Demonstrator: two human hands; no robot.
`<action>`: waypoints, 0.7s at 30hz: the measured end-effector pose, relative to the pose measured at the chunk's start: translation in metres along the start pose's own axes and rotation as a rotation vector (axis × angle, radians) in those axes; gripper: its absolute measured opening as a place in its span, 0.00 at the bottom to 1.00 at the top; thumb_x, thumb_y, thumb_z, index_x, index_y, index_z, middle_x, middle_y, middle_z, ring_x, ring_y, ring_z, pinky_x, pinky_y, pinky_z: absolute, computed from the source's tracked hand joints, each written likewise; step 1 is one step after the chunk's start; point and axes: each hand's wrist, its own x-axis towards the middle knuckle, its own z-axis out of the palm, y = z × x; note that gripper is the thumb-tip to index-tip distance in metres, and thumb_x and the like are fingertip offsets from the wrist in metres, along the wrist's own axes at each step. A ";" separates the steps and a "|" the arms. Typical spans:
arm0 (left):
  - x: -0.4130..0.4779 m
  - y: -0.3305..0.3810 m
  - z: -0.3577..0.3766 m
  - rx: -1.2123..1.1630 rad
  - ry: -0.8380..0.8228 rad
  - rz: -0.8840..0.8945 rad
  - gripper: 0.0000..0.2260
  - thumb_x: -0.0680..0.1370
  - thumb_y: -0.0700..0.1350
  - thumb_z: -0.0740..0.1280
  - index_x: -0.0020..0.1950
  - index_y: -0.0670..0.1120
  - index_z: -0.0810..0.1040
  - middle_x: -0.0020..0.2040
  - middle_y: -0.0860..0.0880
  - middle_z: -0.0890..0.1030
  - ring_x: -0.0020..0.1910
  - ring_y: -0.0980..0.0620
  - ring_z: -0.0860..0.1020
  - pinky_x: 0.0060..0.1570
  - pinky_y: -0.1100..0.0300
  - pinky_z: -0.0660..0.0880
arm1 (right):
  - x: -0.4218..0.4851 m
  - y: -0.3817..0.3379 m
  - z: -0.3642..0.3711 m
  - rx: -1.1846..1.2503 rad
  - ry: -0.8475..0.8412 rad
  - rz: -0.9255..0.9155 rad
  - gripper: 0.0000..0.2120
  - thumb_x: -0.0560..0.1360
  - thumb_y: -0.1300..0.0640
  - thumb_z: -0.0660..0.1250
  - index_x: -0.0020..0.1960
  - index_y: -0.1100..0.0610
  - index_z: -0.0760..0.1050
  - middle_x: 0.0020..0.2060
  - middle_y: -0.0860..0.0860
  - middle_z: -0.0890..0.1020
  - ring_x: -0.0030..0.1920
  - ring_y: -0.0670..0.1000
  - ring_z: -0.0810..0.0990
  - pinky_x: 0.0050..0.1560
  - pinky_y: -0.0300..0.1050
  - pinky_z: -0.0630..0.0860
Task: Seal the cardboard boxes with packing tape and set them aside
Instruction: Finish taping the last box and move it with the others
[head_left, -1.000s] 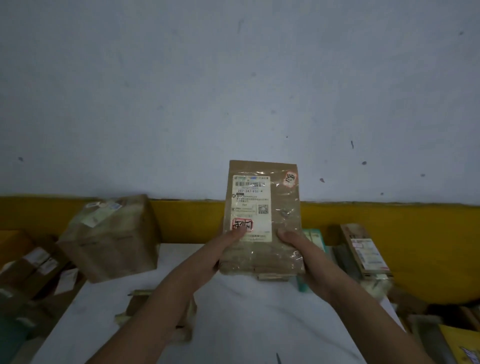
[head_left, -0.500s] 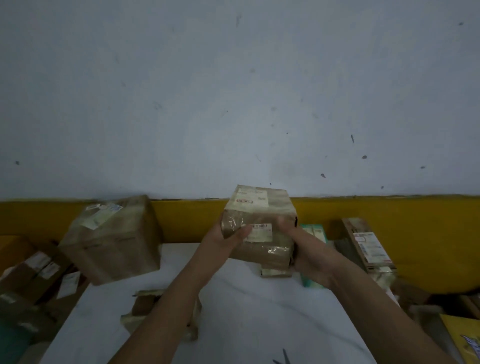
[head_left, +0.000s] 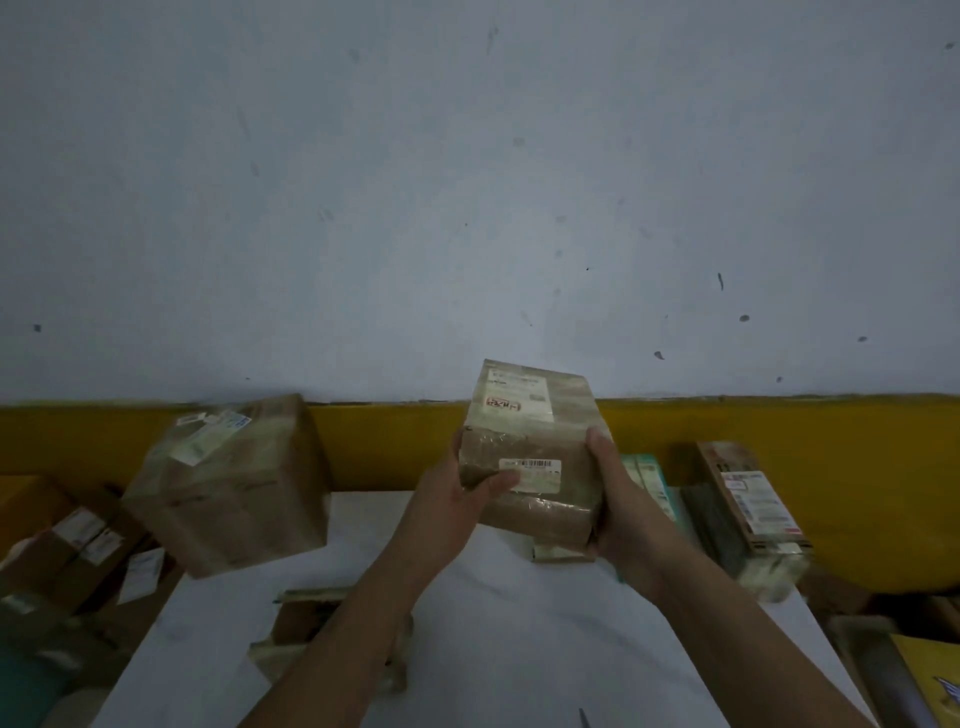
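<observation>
Rotated since a second earlier, the cardboard box had tipped its label face upward. Above the white table, the left hand and right hand gripped its sides. Already taped, it probably needed setting aside among the parcels beyond.

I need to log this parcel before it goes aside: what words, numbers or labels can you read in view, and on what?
Nothing reads clearly enough to quote.
Held box, top label with red stamp: print blurred.
Held box, front sticker: a barcode shows, digits too small.
Large box on the left, labels: blurred.
Upright box on the right, printed label: blurred.
</observation>
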 end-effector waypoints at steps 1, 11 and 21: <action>0.000 -0.004 0.001 -0.010 0.000 0.000 0.22 0.75 0.49 0.72 0.67 0.51 0.73 0.54 0.61 0.83 0.52 0.64 0.81 0.46 0.71 0.76 | 0.002 0.001 0.001 0.021 0.024 -0.021 0.27 0.73 0.31 0.59 0.62 0.47 0.78 0.52 0.51 0.85 0.54 0.53 0.84 0.62 0.61 0.76; 0.026 -0.029 -0.018 -0.544 0.093 -0.508 0.17 0.78 0.57 0.66 0.63 0.51 0.76 0.50 0.48 0.86 0.47 0.48 0.84 0.45 0.53 0.80 | 0.020 0.022 0.016 -0.375 -0.086 -0.214 0.36 0.71 0.30 0.63 0.75 0.33 0.53 0.64 0.37 0.74 0.60 0.41 0.76 0.66 0.50 0.71; 0.044 -0.110 -0.034 -0.597 0.162 -0.550 0.14 0.80 0.50 0.64 0.65 0.48 0.76 0.55 0.44 0.84 0.53 0.43 0.83 0.53 0.47 0.79 | 0.071 0.044 0.029 -0.595 0.065 -0.077 0.16 0.82 0.41 0.51 0.64 0.42 0.71 0.54 0.40 0.76 0.53 0.39 0.74 0.51 0.30 0.69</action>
